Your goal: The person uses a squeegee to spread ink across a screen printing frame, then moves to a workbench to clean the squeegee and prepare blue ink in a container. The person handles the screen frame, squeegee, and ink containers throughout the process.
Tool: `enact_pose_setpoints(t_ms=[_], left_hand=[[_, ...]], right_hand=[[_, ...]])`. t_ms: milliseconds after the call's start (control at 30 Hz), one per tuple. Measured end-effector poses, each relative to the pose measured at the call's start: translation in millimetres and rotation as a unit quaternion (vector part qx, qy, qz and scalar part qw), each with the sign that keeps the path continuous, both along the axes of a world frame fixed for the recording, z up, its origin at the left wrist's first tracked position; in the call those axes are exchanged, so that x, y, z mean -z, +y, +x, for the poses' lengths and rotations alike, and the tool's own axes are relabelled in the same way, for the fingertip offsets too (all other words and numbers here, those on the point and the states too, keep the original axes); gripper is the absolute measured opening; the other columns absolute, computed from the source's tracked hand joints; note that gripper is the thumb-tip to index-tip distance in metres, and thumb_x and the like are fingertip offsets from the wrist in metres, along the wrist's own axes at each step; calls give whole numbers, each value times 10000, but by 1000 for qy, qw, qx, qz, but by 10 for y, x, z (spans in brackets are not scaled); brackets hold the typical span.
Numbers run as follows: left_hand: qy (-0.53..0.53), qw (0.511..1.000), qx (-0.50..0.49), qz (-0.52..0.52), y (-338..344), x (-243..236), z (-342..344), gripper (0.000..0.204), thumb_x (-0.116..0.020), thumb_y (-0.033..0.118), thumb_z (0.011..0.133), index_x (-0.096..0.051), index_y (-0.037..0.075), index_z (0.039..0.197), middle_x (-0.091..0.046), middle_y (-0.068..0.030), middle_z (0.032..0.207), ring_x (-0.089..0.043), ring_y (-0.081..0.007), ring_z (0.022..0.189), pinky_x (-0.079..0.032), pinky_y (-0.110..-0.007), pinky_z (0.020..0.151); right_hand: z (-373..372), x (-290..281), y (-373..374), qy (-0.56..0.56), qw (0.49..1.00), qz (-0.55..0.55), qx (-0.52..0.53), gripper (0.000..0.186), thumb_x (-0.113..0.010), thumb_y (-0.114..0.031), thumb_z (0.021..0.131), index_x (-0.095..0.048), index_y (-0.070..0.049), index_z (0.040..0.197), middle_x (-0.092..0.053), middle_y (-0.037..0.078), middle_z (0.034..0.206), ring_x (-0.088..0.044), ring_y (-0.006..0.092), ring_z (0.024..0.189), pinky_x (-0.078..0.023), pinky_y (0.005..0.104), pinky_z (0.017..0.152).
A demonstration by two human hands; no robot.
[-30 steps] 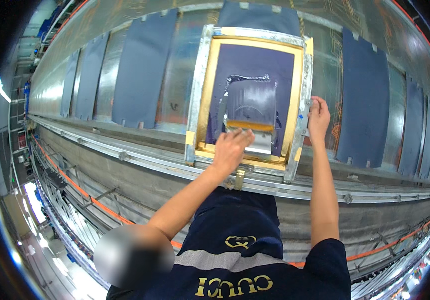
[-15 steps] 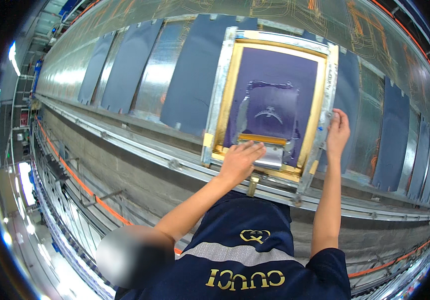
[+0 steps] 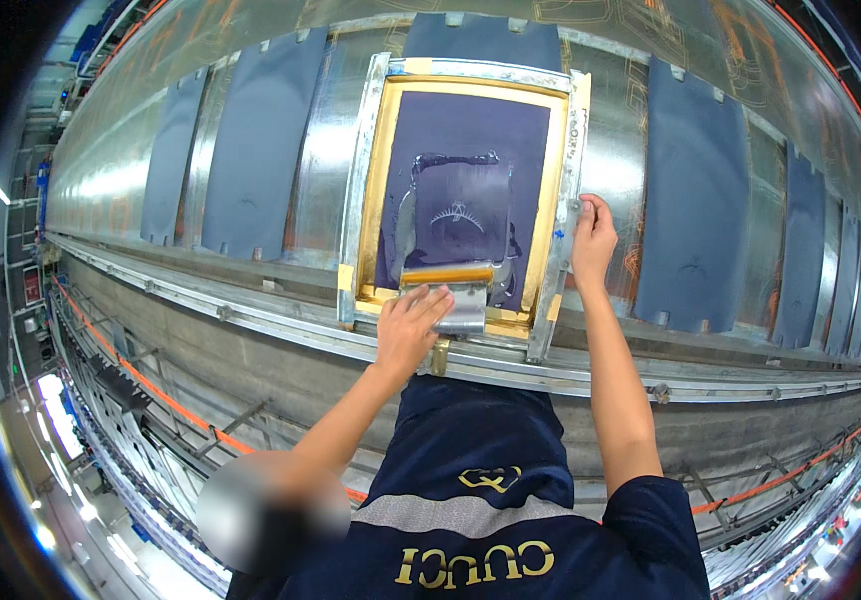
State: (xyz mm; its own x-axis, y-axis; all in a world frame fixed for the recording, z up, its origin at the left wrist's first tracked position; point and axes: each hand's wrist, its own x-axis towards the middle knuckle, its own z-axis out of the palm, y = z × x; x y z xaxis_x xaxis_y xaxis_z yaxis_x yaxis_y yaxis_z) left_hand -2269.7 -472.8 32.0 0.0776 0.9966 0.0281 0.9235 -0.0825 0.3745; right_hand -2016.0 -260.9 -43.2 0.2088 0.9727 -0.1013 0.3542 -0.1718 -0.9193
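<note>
A screen printing frame (image 3: 359,185), metal outside with yellow tape along its inner border, lies over a dark fabric panel (image 3: 480,38) whose far end shows past it. Dark ink rings the arched, fringe-like design on its purple mesh (image 3: 470,125). Near the frame's close edge rests a squeegee (image 3: 465,312) with a metal body and an amber blade. My left hand (image 3: 410,328) is closed on the squeegee's left part, fingers over the metal. With bent fingers, my right hand (image 3: 593,240) grips the frame's right side rail; the fingertips are partly hidden.
Several dark panels lie spaced along the long shiny table (image 3: 325,150); the panel (image 3: 695,200) to the right bears a faint mark. A metal rail (image 3: 240,293) runs along the near table edge, with a small brass-coloured piece (image 3: 439,357) by the frame. An orange line (image 3: 130,362) runs below.
Both hands have moved left along the table with the frame and squeegee. The panel on the right, partly covered before, now lies uncovered. The squeegee keeps its place within the frame.
</note>
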Motion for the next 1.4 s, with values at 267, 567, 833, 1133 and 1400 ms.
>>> enact_pose_setpoints(t_ms=[267, 567, 833, 1133, 1400], left_hand=[[76, 996, 48, 19, 272, 135, -90, 668, -759, 13, 690, -727, 286, 1299, -696, 24, 1361, -666, -205, 1198, -510, -369, 863], [-10, 997, -19, 76, 1948, 191, -302, 421, -719, -44, 724, -809, 197, 1058, -778, -14, 1132, -731, -224, 1033, -548, -380, 764], [-12, 999, 13, 46, 863, 92, -197, 512, -698, -85, 689, -798, 207, 1096, -766, 21, 1208, -715, -181, 1103, -514, -346, 832], [2, 997, -11, 74, 1618, 182, -260, 409, -690, -75, 737, -801, 189, 1029, -774, 15, 1159, -719, -210, 1048, -504, -385, 773], [-12, 1000, 9, 7, 942, -73, -229, 438, -685, -64, 721, -795, 194, 1056, -759, 29, 1219, -705, -180, 1121, -494, -348, 868]], right_hand=[[-54, -29, 25, -16, 1000, -18, 14, 252, -531, -219, 1068, -690, -38, 1142, -577, 76, 725, -466, 142, 636, -417, 345, 618], [-37, -51, 35, -36, 999, -29, -6, 232, -541, -214, 1080, -690, -59, 1166, -475, -27, 679, -418, 68, 589, -383, 273, 562], [-68, -103, 9, -24, 999, -37, 27, 246, -534, -237, 1073, -695, -65, 1141, -502, 60, 673, -420, 127, 609, -387, 341, 589], [-69, -174, 26, -14, 999, -34, 14, 253, -533, -240, 1074, -691, -56, 1143, -510, 64, 671, -428, 137, 606, -398, 344, 595], [-93, -327, 50, -39, 999, -24, 18, 252, -528, -226, 1073, -687, -42, 1141, -511, 75, 678, -429, 136, 615, -398, 350, 600]])
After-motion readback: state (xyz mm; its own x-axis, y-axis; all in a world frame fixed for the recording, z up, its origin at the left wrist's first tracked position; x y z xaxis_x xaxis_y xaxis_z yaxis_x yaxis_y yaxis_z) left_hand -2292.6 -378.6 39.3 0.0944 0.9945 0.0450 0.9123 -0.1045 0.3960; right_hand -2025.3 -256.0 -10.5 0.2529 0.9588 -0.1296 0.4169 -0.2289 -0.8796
